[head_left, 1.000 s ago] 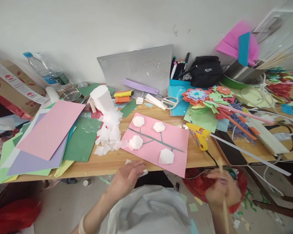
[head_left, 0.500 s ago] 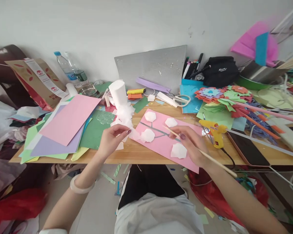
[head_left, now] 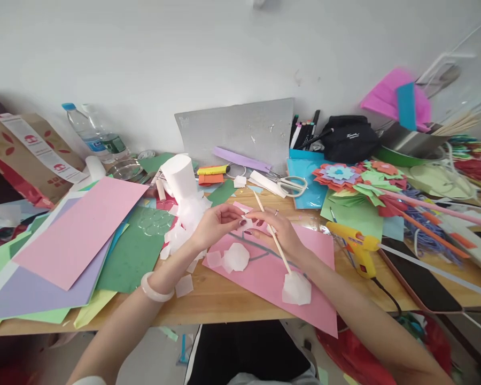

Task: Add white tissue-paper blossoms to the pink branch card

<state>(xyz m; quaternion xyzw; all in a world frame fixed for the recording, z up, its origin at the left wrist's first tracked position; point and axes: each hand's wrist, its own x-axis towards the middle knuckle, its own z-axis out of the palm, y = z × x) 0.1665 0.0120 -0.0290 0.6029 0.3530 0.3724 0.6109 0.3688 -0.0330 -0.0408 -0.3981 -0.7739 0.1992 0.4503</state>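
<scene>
Left hand (head_left: 213, 225): fingertips pinched, seemingly on a small white thin-paper piece (head_left: 247, 223); fingers mask much of it.
Right hand (head_left: 287, 234): fingertips at the same piece, slim pale wooden stick (head_left: 281, 249) also gripped.
Hazard: uneven pull might tear the thin paper; the stick's low end could snag a blossom.
Pose: hands meeting, fingers curled inward, above the far part of a pink rectangular paper sheet (head_left: 319, 259).
White crumpled-paper blossoms (head_left: 237, 257): on the sheet.
Yellow plastic glue gun (head_left: 359, 244): right of the sheet.
</scene>
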